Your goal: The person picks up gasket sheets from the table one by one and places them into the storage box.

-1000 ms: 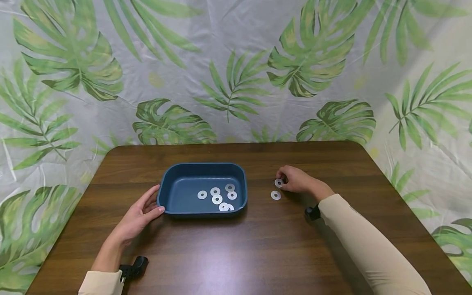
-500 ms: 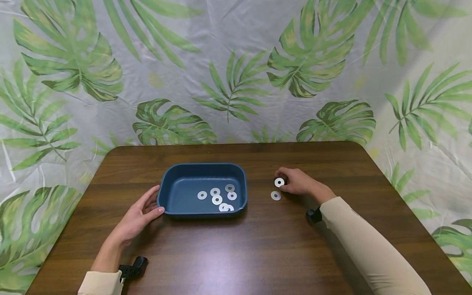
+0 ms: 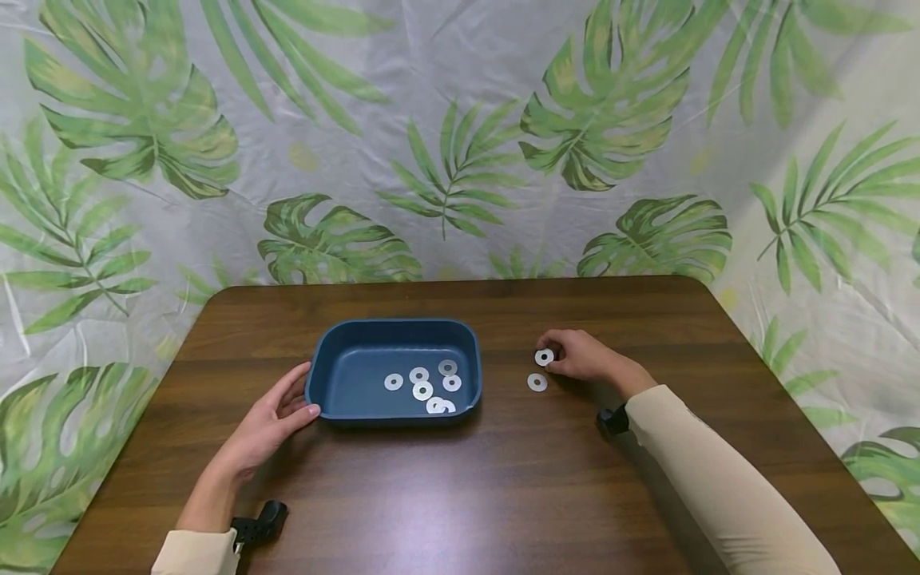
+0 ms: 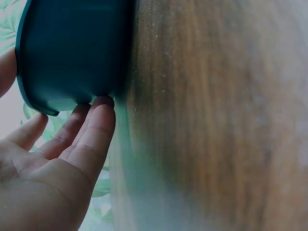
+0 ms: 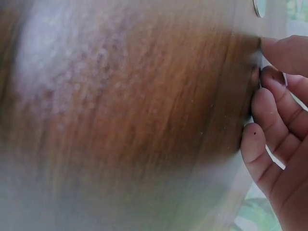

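Note:
A dark blue rectangular tray [image 3: 352, 371] stands left of the table's middle. Several flat metal washers lie inside it, mostly toward its right end, such as a washer [image 3: 393, 382] farther left. My left hand [image 3: 264, 427] rests at the tray's left end. In the left wrist view, its fingertips [image 4: 102, 120] touch the outer wall, fairly straight. To the tray's right, my right hand [image 3: 580, 356] pinches a washer [image 3: 544, 357] between thumb and fingers, low over the table. Another washer [image 3: 537, 382] lies flat just in front of it. The right wrist view hides the pinched washer behind the fingers.
The brown wooden table [image 3: 460, 495] has rounded far corners. Right behind its far edge hangs a leaf-patterned cloth [image 3: 460, 144]. A black wrist device [image 3: 262, 523] sits at the left wrist, and a similar device [image 3: 612, 420] at the right.
The pinched washer has tilted up to face the head camera more, and the right hand has shifted slightly toward the body. The left hand and the tray hold their places.

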`<state>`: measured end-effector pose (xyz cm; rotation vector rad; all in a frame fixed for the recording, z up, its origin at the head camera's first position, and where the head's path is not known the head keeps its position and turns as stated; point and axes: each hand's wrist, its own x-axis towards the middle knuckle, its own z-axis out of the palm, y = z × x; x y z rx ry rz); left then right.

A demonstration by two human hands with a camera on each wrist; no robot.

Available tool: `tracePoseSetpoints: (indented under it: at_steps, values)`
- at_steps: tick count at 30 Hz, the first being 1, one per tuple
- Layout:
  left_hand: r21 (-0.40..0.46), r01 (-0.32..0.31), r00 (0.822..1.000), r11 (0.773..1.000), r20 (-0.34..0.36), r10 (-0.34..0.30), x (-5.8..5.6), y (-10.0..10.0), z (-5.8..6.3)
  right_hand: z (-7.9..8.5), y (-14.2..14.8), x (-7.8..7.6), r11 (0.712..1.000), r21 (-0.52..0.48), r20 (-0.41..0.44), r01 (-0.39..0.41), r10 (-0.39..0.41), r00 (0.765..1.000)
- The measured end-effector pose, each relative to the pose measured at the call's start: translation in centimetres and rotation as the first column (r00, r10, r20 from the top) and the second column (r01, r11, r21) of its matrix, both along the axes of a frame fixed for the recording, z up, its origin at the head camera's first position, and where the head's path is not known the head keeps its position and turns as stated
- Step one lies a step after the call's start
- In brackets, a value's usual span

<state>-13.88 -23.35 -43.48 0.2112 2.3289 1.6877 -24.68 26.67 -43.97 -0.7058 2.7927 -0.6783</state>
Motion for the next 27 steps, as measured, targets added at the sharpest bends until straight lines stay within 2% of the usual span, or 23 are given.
tracePoseSetpoints:
  at_steps: [5,11,19,27]
  values:
    - [0.003,0.003,1.000,1.000,-0.003,-0.003,0.1,0.0,-0.1,0.4,-0.2,0.2,0.999,-0.033,0.022,0.009,-0.008,1.000]
    - [0.006,-0.003,1.000,1.000,-0.001,0.003,0.1,-0.1,0.0,1.9,-0.8,0.2,0.996,-0.085,0.050,0.016,-0.012,0.999]
    - [0.013,-0.003,1.000,1.000,-0.008,0.003,0.1,0.0,0.1,4.1,-2.1,0.6,0.993,-0.116,0.031,-0.011,0.014,0.999]
    - [0.013,-0.005,1.000,1.000,-0.006,0.005,0.1,0.1,0.0,5.5,-3.0,1.2,0.994,-0.099,0.015,-0.050,0.052,0.999]
